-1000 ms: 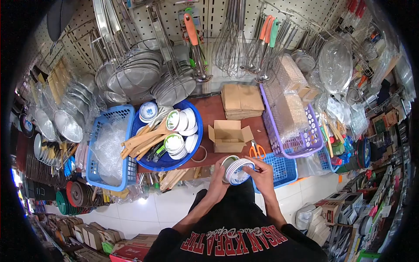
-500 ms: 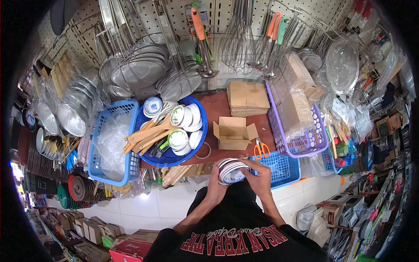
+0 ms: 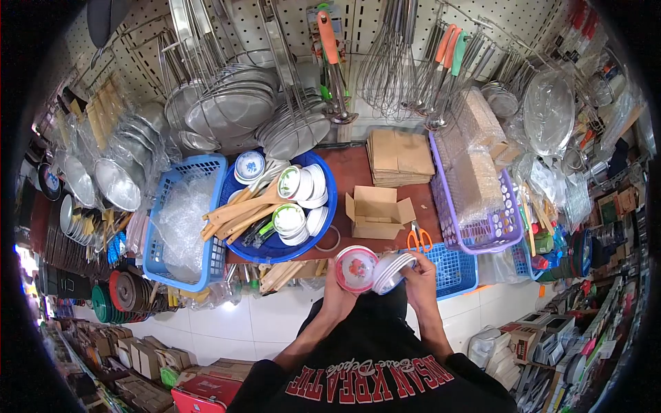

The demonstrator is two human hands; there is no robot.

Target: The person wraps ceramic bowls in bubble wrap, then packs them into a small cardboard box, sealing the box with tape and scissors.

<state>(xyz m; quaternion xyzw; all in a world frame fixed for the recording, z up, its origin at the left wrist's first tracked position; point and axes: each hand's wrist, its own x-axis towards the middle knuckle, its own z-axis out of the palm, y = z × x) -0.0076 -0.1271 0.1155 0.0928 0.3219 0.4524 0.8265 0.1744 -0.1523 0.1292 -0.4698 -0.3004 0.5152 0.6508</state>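
Note:
My left hand (image 3: 337, 296) is closed on a small bowl (image 3: 357, 269) with a pink-red rim and a red flower inside, its mouth turned up toward me. In my right hand (image 3: 420, 279) is a short stack of white bowls (image 3: 391, 272) with blue edges, tipped on its side and gripped at the rims. The two lots of bowls meet side by side in front of my body, just off the front edge of the table. Beyond them an open cardboard box (image 3: 376, 228) stands on the brown table (image 3: 341, 177), with orange-handled scissors (image 3: 418, 239) beside it.
A round blue basin (image 3: 323, 237) at left holds bowls, wooden spatulas and other utensils. Left of it is a light-blue basket (image 3: 153, 230) with bubble wrap. Flattened cartons (image 3: 401, 157), a purple basket (image 3: 482, 242) and a blue basket (image 3: 458, 286) are at right. Strainers (image 3: 231, 110) and whisks (image 3: 387, 76) hang behind.
The single stack of bowls has been parted: the red-flowered bowl is now in my left hand and the others have swung right in my right hand. The view has shifted slightly.

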